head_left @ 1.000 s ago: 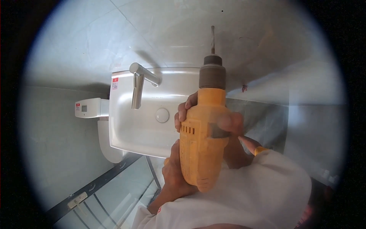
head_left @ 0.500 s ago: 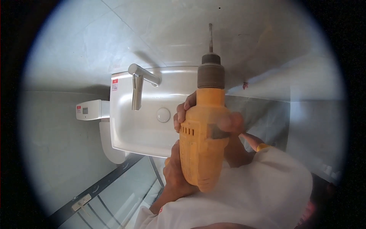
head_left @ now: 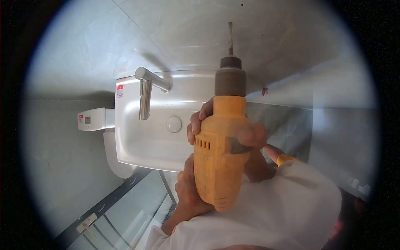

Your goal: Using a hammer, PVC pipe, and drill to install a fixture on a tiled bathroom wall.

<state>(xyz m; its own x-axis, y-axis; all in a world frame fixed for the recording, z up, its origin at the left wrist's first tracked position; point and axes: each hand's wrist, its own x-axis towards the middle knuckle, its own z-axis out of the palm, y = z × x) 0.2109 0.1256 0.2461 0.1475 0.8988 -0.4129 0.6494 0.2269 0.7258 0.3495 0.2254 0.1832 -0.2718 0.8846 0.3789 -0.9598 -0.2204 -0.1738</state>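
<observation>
drill (head_left: 221,154) sits heavy and stiff over the white sink (head_left: 146,141), bit aimed at the wall; my right hand (head_left: 246,141) is clamped round its yellow body, my left hand (head_left: 189,193) wrapped under the handle, both closed firmly

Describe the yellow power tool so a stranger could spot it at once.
Start at the white basin below the tiled wall. Just right of it, both hands hold a drill pointing at that wall. It is the only yellow thing, with a grey chuck and thin bit.
</observation>
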